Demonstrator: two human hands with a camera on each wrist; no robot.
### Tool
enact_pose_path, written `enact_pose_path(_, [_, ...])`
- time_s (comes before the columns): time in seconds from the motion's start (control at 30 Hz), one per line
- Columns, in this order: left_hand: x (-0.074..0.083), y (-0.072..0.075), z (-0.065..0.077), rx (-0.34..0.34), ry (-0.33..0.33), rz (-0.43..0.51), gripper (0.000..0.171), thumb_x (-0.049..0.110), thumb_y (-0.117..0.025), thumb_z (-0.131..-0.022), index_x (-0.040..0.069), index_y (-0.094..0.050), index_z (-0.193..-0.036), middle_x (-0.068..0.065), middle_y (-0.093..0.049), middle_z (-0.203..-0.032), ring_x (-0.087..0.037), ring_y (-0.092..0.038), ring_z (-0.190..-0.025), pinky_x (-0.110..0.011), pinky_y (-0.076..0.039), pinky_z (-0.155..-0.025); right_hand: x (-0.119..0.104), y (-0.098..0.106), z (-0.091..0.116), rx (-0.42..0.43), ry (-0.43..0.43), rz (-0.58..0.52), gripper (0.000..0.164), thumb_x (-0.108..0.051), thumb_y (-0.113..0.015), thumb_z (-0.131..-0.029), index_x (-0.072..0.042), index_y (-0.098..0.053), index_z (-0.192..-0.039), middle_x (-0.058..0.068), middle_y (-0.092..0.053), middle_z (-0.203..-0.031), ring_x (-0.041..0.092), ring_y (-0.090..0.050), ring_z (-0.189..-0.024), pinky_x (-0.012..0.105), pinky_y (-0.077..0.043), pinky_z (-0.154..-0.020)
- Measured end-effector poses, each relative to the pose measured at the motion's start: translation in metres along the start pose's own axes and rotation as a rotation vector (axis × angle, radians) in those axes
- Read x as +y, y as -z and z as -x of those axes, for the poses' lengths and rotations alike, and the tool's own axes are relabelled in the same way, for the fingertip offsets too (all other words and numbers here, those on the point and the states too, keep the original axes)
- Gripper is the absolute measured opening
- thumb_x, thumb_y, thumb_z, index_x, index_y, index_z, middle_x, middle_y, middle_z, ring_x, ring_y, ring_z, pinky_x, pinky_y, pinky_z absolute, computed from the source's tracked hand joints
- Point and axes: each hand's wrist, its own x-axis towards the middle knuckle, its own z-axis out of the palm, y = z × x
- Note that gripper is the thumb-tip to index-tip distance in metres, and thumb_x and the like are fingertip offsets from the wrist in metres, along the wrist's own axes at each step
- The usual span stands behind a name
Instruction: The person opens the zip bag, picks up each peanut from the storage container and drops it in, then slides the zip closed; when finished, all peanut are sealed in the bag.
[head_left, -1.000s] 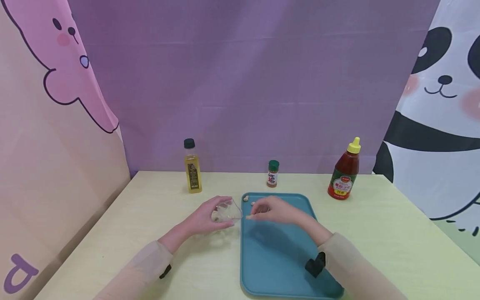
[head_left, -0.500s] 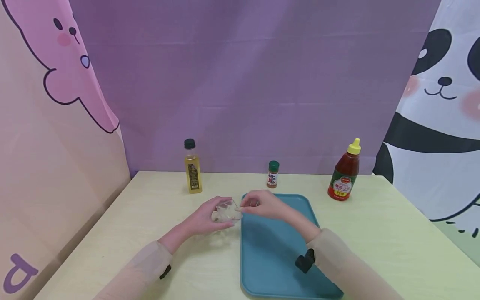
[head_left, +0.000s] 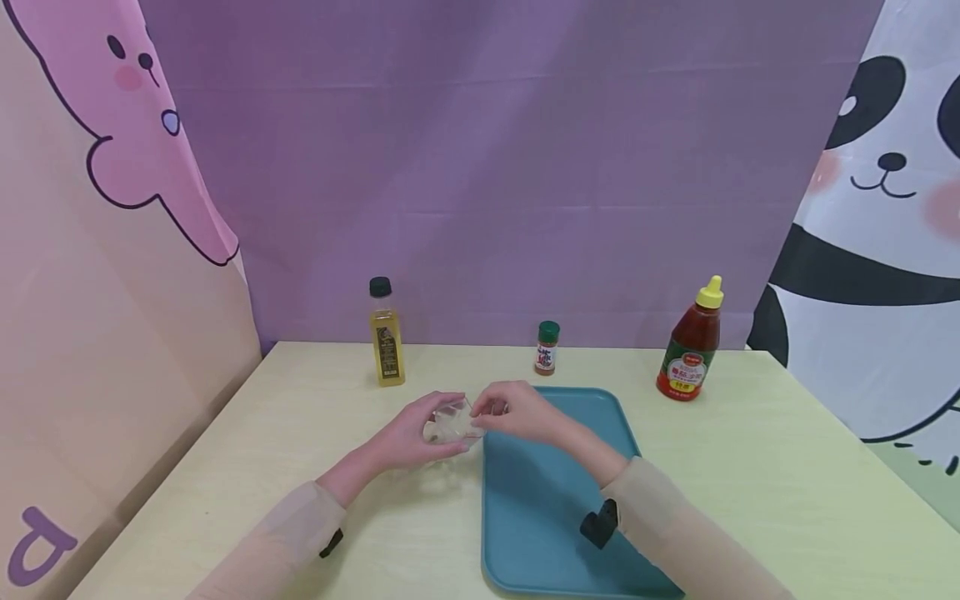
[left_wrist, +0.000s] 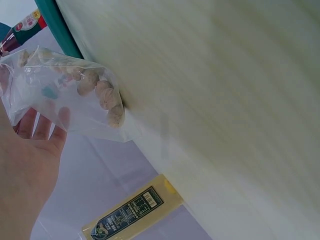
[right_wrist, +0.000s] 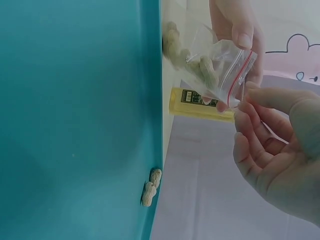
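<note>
My left hand (head_left: 416,429) holds a clear zip bag (left_wrist: 95,95) with a red strip at its mouth, tilted toward the tray. Several unshelled peanuts (left_wrist: 107,95) lie inside it. In the right wrist view, my right hand (right_wrist: 280,150) is at the bag's mouth, thumb and forefinger pinching its edge, the other fingers curled loosely. No peanut shows at those fingertips. Below the bag lies a blue tray (head_left: 555,517), partly under my right forearm. Two loose peanuts (right_wrist: 151,187) sit in the tray by its far rim; my right hand hides them in the head view.
Along the back of the light wooden table (head_left: 262,467) stand a yellow oil bottle (head_left: 387,346), a small green-capped spice jar (head_left: 546,354) and a red sauce bottle (head_left: 686,354) with a yellow cap. A purple cloth (head_left: 480,167) hangs behind them.
My right hand has moved left and slightly up from over the tray, carrying a peanut to the bag's mouth; that peanut no longer shows at its fingertips. My left hand stays put with the bag.
</note>
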Motion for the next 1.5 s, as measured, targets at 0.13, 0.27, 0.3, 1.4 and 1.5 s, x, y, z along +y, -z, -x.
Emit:
enact_pose_path(0.13, [0.000,0.000,0.000,0.005,-0.005,-0.009,0.068,0.038,-0.073,-0.081,0.016,-0.043,-0.138,0.000,-0.053,-0.133,-0.016,-0.052,-0.118,-0.039,-0.045,-0.096,0.001,0.003,0.000,0.028,-0.008,0.018,0.013,-0.016,-0.066,-0.087,-0.007,-0.070,-0.097,0.000,-0.068,-0.089,0.008,-0.058,-0.072,0.020,-0.051,-0.064])
enact_pose_path(0.27, [-0.001,0.001,0.000,0.003,0.008,-0.008,0.069,0.039,-0.073,-0.080,0.015,-0.043,-0.138,0.000,-0.053,-0.132,-0.016,-0.052,-0.117,-0.039,-0.046,-0.096,0.004,0.006,-0.001,0.052,-0.022,0.032,0.011,-0.017,-0.067,-0.087,-0.011,-0.071,-0.095,0.000,-0.068,-0.090,0.010,-0.058,-0.074,0.021,-0.051,-0.064])
enact_pose_path(0.3, [-0.001,0.001,0.000,0.002,0.011,-0.008,0.069,0.039,-0.073,-0.080,0.015,-0.043,-0.138,0.000,-0.053,-0.132,-0.016,-0.052,-0.117,-0.039,-0.046,-0.096,0.005,0.007,-0.001,0.058,-0.030,0.033,0.011,-0.017,-0.067,-0.087,-0.011,-0.071,-0.096,0.000,-0.068,-0.090,0.011,-0.058,-0.075,0.021,-0.051,-0.064])
enact_pose_path(1.4, [-0.004,0.000,-0.001,0.001,-0.004,0.006,0.067,0.038,-0.072,-0.081,0.019,-0.043,-0.138,0.003,-0.053,-0.132,-0.014,-0.051,-0.119,-0.038,-0.044,-0.098,0.072,0.010,-0.015,-0.025,-0.218,0.154,0.028,-0.015,-0.062,-0.090,0.003,-0.066,-0.111,0.017,-0.066,-0.109,0.031,-0.064,-0.097,0.037,-0.054,-0.079])
enact_pose_path(1.5, [-0.004,-0.001,-0.001,-0.003,-0.002,0.006,0.068,0.040,-0.072,-0.081,0.019,-0.042,-0.139,0.004,-0.053,-0.132,-0.014,-0.051,-0.119,-0.038,-0.044,-0.098,0.073,0.008,-0.014,-0.075,-0.241,0.153,0.029,-0.015,-0.061,-0.090,0.003,-0.066,-0.112,0.019,-0.065,-0.111,0.031,-0.064,-0.098,0.037,-0.054,-0.079])
